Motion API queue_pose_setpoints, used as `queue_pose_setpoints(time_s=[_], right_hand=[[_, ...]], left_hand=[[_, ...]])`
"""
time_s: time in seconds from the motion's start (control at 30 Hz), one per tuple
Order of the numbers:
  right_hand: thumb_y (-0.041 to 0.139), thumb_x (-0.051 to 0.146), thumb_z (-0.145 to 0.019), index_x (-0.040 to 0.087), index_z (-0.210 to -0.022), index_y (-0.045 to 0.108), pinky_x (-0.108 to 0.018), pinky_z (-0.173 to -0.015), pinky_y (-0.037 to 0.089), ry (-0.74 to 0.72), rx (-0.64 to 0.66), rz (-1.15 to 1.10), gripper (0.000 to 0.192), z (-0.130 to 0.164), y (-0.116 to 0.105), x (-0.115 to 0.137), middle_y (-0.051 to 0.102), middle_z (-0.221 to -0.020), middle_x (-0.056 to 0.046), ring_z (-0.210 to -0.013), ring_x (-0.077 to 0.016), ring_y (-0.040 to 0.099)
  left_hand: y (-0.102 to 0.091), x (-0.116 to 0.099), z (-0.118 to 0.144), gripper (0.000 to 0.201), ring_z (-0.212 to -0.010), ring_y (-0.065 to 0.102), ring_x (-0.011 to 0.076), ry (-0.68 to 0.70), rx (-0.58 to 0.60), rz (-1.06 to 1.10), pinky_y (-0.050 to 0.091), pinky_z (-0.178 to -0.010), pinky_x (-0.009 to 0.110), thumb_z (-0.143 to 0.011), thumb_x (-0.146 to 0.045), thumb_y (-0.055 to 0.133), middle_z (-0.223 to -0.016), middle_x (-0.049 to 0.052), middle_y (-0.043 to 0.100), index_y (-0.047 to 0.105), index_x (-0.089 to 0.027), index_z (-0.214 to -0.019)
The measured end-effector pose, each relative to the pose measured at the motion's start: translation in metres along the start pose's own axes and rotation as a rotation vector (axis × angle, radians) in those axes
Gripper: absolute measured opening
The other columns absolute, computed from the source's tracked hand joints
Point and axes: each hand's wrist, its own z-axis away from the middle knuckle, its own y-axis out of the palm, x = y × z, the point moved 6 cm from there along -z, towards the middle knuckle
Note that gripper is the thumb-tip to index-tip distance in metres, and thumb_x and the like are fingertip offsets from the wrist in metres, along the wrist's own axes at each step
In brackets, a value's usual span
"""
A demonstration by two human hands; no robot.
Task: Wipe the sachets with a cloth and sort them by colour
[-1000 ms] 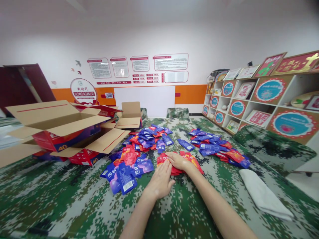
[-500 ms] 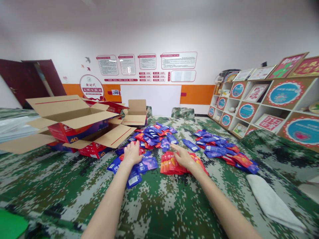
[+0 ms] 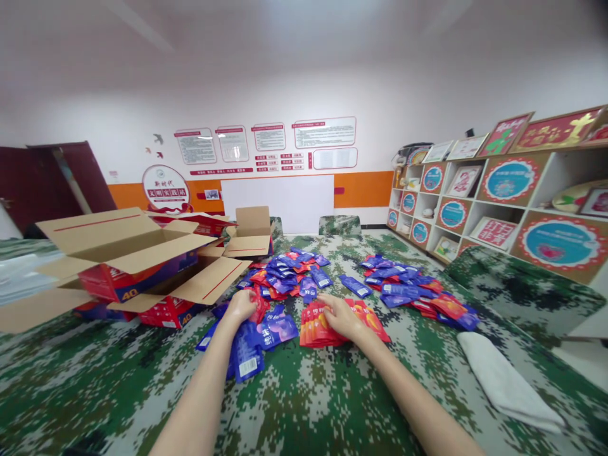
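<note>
1. Left hand (image 3: 240,305) is closed around a red packet (image 3: 259,303), pinched at the edge of the mixed pile (image 3: 285,272) of red and blue packets.
2. Right hand (image 3: 341,316) lies flat, fingers spread and loose, on the neat red stack (image 3: 327,324) just in front of the person; it grips nothing.
3. Blue packets (image 3: 266,332) lie loose under and beside the left wrist.
4. Step in hand, as I read it: pulling reds out of the mix to gather them on the stack.
5. Next move likely calls for carrying the pinched packet across to the stack, with the right hand lifting or shifting to let it land square.
6. Open cartons (image 3: 118,253) sit left on the camouflage cloth (image 3: 332,405); a second pile (image 3: 413,291) and a folded white towel (image 3: 508,380) lie to the right.
</note>
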Motion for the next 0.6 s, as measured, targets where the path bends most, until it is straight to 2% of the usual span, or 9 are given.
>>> queue_pose_setpoints(time_s=[0.07, 0.13, 0.2, 0.23, 0.3, 0.37, 0.47, 0.53, 0.6], right_hand=[[0.043, 0.010, -0.074, 0.012, -0.121, 0.055, -0.036, -0.104, 0.033, -0.007, -0.012, -0.007, 0.049, -0.002, -0.001, 0.001, 0.054, -0.127, -0.012, -0.119, -0.0207, 0.047], [0.043, 0.010, -0.074, 0.012, -0.120, 0.056, -0.036, -0.104, 0.034, -0.025, -0.044, -0.027, 0.048, -0.006, -0.002, 0.006, 0.055, -0.126, -0.012, -0.118, -0.0211, 0.048], [0.044, 0.011, -0.074, 0.013, -0.119, 0.057, -0.037, -0.101, 0.036, -0.039, -0.106, -0.072, 0.047, -0.012, -0.004, 0.015, 0.057, -0.123, -0.012, -0.115, -0.0219, 0.051], [0.045, 0.013, -0.076, 0.014, -0.119, 0.057, -0.038, -0.099, 0.037, -0.037, -0.138, -0.114, 0.045, -0.016, -0.005, 0.021, 0.059, -0.120, -0.011, -0.111, -0.0224, 0.054], [0.047, 0.021, -0.080, 0.015, -0.118, 0.057, -0.039, -0.093, 0.042, -0.012, -0.176, -0.253, 0.040, -0.023, -0.006, 0.035, 0.064, -0.111, -0.010, -0.102, -0.0230, 0.058], [0.046, 0.031, -0.083, 0.016, -0.116, 0.058, -0.037, -0.084, 0.047, 0.024, -0.178, -0.473, 0.038, -0.028, -0.007, 0.048, 0.068, -0.099, -0.008, -0.091, -0.0219, 0.062], [0.041, 0.043, -0.086, 0.016, -0.096, 0.063, -0.030, -0.070, 0.049, 0.045, -0.214, -0.773, 0.037, -0.028, -0.015, 0.056, 0.067, -0.081, -0.004, -0.072, -0.0174, 0.061], [0.042, 0.044, -0.084, 0.015, -0.071, 0.060, -0.025, -0.059, 0.045, 0.079, -0.306, -0.819, 0.036, -0.021, -0.028, 0.046, 0.060, -0.067, -0.001, -0.060, -0.0135, 0.055], [0.045, 0.042, -0.080, 0.017, -0.055, 0.048, -0.021, -0.049, 0.037, 0.148, -0.404, -0.765, 0.035, -0.012, -0.045, 0.024, 0.049, -0.055, 0.002, -0.052, -0.0102, 0.045]], left_hand=[[-0.013, 0.004, -0.001, 0.004, -0.069, 0.062, 0.0194, 0.005, -0.020, 0.005, 0.040, -0.061, 0.025, -0.066, -0.020, 0.057, -0.065, 0.001, 0.064, 0.061, -0.019, -0.066], [-0.030, 0.006, -0.001, 0.007, -0.069, 0.061, 0.0179, -0.009, -0.065, 0.017, 0.040, -0.061, 0.024, -0.069, -0.024, 0.057, -0.068, 0.001, 0.065, 0.062, -0.019, -0.071], [-0.049, -0.002, 0.002, 0.011, -0.071, 0.060, 0.0167, -0.014, -0.143, 0.030, 0.040, -0.062, 0.024, -0.073, -0.028, 0.055, -0.072, 0.001, 0.065, 0.060, -0.019, -0.077], [-0.058, -0.013, 0.004, 0.011, -0.071, 0.060, 0.0163, 0.009, -0.194, 0.037, 0.040, -0.062, 0.024, -0.074, -0.029, 0.054, -0.072, 0.001, 0.064, 0.059, -0.019, -0.077], [-0.073, -0.048, 0.013, 0.010, -0.069, 0.058, 0.0161, 0.127, -0.315, 0.052, 0.040, -0.063, 0.024, -0.076, -0.029, 0.053, -0.069, 0.000, 0.062, 0.056, -0.020, -0.073], [-0.076, -0.097, 0.028, 0.007, -0.070, 0.057, 0.0162, 0.306, -0.381, 0.047, 0.040, -0.065, 0.025, -0.077, -0.024, 0.052, -0.069, 0.000, 0.059, 0.053, -0.020, -0.072], [-0.057, -0.168, 0.053, 0.010, -0.076, 0.055, 0.0173, 0.519, -0.353, 0.036, 0.041, -0.071, 0.027, -0.079, -0.014, 0.047, -0.075, 0.002, 0.057, 0.053, -0.020, -0.072], [-0.038, -0.207, 0.068, 0.015, -0.081, 0.054, 0.0183, 0.634, -0.294, 0.051, 0.042, -0.076, 0.029, -0.080, -0.010, 0.044, -0.079, 0.004, 0.056, 0.053, -0.020, -0.073], [-0.023, -0.237, 0.080, 0.017, -0.084, 0.054, 0.0187, 0.723, -0.231, 0.110, 0.042, -0.079, 0.030, -0.081, -0.009, 0.043, -0.080, 0.004, 0.055, 0.054, -0.019, -0.074]])
